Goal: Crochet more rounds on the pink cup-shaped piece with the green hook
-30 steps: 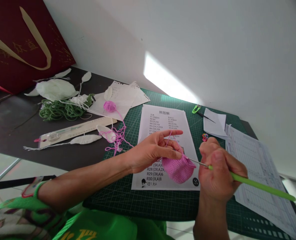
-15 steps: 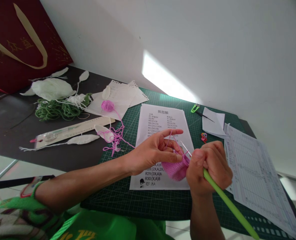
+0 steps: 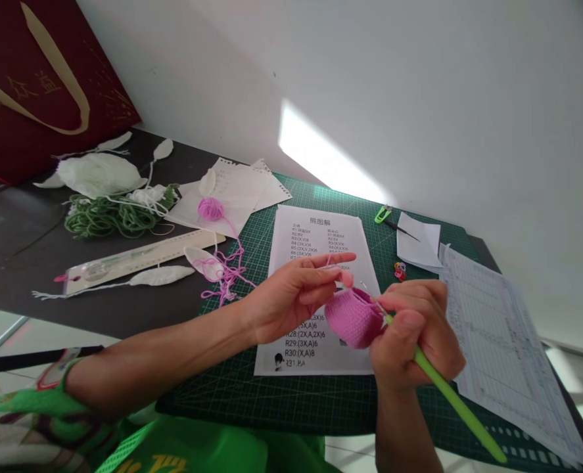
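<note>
Compared with the earlier frame, the pink crochet piece is turned, its side and open rim more exposed, between my hands over the printed sheet. My right grip pinches the green-handled hook, its tip near the rim. My left grip meets the piece, index finger extended; whether it pinches, I cannot tell. Beneath the sheet lies the green mat; leftward, the pink yarn ball rests on papers.

The pouch is bumpy yarn; the hook has a smooth, plastic-looking handle and a shiny metal tip. Near the smooth, dull desk's back edge, the note sheets are thin, matt paper
</note>
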